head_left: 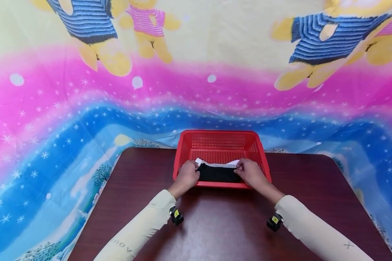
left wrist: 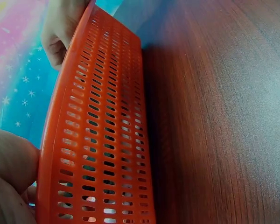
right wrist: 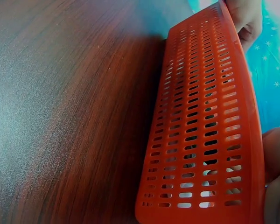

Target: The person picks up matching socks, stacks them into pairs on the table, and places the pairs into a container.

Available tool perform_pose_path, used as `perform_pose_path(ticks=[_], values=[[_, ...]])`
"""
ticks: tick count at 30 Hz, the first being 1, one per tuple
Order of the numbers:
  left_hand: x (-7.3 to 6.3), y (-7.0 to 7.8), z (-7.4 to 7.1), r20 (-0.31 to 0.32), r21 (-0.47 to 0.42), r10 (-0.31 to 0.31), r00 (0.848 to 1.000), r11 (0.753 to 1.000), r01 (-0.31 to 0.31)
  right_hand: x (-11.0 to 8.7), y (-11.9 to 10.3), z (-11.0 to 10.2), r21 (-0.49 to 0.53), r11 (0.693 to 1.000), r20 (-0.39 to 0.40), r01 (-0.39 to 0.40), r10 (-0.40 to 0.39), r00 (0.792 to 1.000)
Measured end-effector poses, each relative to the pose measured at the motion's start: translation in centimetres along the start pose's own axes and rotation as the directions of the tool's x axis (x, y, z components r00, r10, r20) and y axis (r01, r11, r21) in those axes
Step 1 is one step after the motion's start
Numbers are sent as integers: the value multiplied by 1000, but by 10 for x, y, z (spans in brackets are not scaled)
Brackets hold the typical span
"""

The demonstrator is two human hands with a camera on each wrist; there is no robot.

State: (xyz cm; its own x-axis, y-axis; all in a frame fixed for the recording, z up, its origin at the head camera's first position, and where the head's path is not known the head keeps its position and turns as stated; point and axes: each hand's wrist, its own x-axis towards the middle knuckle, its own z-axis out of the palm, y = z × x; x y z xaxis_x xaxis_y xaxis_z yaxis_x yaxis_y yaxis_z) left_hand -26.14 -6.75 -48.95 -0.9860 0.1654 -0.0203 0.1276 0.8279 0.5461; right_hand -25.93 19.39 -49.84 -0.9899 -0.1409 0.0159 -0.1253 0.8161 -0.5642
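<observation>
A folded black cloth (head_left: 219, 174) with a pale grey edge lies inside the red plastic basket (head_left: 175, 165), along its near side. My left hand (head_left: 187, 174) pinches the cloth's left end, reaching over the near rim. At the opposite end, my right hand (head_left: 250, 173) pinches the right corner between thumb and fingers. White material (head_left: 232, 162) shows just behind the cloth at both ends. Both wrist views mostly show the basket's slotted near wall (left wrist: 100, 116), which hides the fingertips; dark and white patches appear through its slots.
The basket stands near the far edge of a dark reddish wooden table (head_left: 212, 224). Behind and around the table hangs a printed curtain (head_left: 189, 94) with bears and snowflakes. A small black camera (head_left: 176, 216) is strapped at each wrist, over pale sleeves (head_left: 140, 221).
</observation>
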Motion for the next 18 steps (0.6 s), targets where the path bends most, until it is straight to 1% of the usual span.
perform_pose_path(ticks=[5, 7, 10, 12, 14, 16, 18], values=[[-1, 1, 0, -25, 35, 30, 999, 999, -29, -1, -1, -2, -17, 1000, -11, -10, 10, 1000], [-3, 2, 0, -32, 31, 42, 999, 999, -41, -2, -1, -4, -35, 999, -21, -6, 6, 1000], [-6, 2, -2, -61, 25, 73, 995, 997, -72, -6, 0, -10, -59, 998, -39, 7, -9, 999], [-8, 2, -6, -101, 8, 94, 990, 996, -94, -8, 2, -16, -69, 997, -63, 26, -31, 998], [-9, 1, -14, -160, -13, 106, 981, 994, -110, -9, 5, -25, -70, 996, -93, 55, -61, 994], [-9, -1, -26, -223, -45, 95, 970, 993, -108, -8, 10, -37, -74, 994, -132, 83, -92, 987], [-7, -6, -40, -274, -74, 65, 960, 993, -88, -6, 16, -50, -75, 992, -174, 97, -109, 979]])
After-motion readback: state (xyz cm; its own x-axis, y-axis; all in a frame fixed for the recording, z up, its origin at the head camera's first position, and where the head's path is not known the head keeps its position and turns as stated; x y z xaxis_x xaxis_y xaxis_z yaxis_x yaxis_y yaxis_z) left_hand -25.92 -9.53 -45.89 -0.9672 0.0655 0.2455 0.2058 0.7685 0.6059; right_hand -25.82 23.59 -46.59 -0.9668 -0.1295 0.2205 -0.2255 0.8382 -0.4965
